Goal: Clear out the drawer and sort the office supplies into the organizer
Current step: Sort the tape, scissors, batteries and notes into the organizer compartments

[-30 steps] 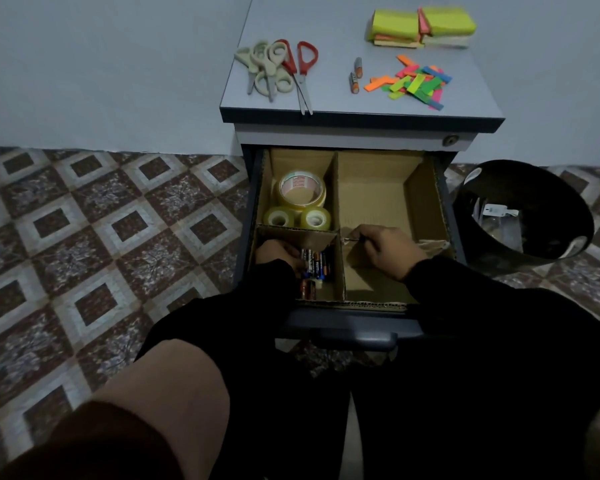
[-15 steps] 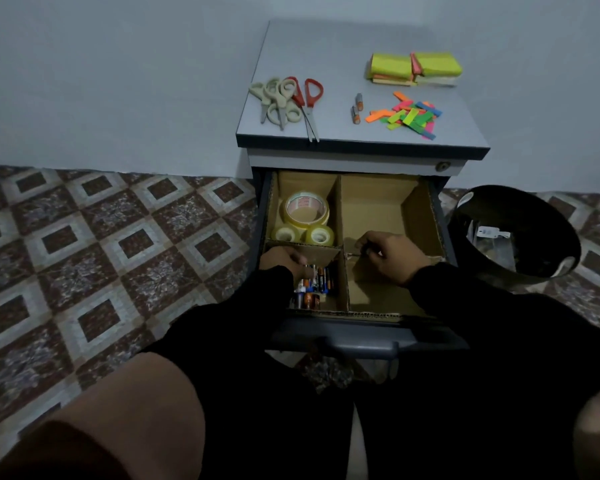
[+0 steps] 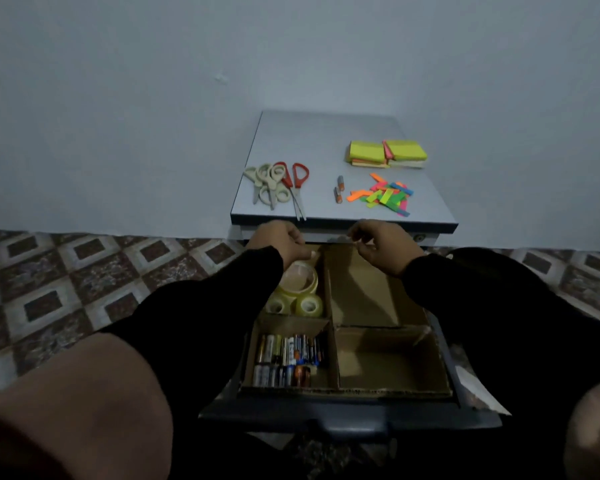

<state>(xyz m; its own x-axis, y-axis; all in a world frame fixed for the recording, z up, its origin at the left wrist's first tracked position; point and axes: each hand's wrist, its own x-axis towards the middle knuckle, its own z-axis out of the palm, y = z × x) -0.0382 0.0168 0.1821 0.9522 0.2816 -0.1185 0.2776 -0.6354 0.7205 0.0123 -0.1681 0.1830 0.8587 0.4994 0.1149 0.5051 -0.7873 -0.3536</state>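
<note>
A cardboard organizer (image 3: 333, 289) sits in the open drawer (image 3: 326, 415). Its back left compartment holds three tape rolls (image 3: 298, 289). The front left one holds several batteries (image 3: 288, 358). Both right compartments look bare. My left hand (image 3: 279, 237) hovers over the organizer's back left corner with fingers curled and nothing visible in them. My right hand (image 3: 383, 244) is at the back rim on the right, fingertips pinched together. Whether they hold something small is unclear. On the cabinet top (image 3: 326, 133) lie scissors (image 3: 278, 187), two batteries (image 3: 339, 190), coloured flags (image 3: 383, 197) and sticky note pads (image 3: 387, 154).
The cabinet stands against a pale wall (image 3: 153, 98) on a patterned tile floor (image 3: 84, 271). My knees (image 3: 84, 410) fill the foreground on both sides of the drawer's front edge.
Both hands rose from the front compartments to the back of the drawer, just under the cabinet top. The view tilted up and the black bin at the right left the frame.
</note>
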